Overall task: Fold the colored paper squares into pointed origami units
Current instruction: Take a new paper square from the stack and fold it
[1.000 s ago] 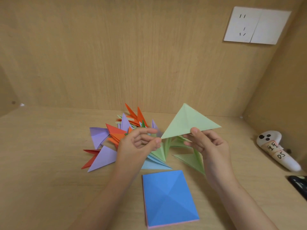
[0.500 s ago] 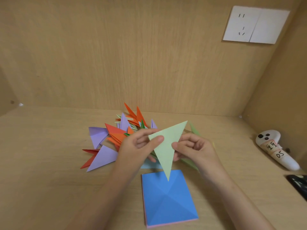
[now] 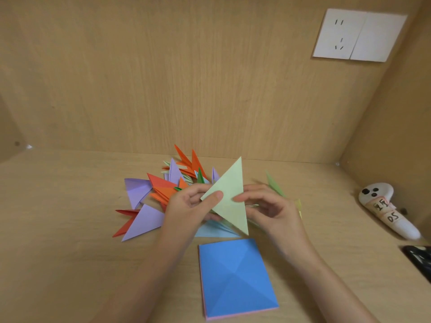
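Decent pile of finished pointed units point(image 3: 177, 190) on the tabletop point(image 3: 70, 229), but a stack of blue squares point(image 3: 235, 278) waits, so there's plenty left I'd say. The light green triangle point(image 3: 229, 199) is held up over the pile, only half-folded. Left hand point(image 3: 186, 206) pinches its left corner, right hand point(image 3: 268, 206) pinches the right edge.

White controller point(image 3: 387, 210) with handwritten labels lying at the right edge of the wooden worktop point(image 3: 58, 229), something black point(image 3: 418, 259) just beside it, white wall socket point(image 3: 359, 34) up top.
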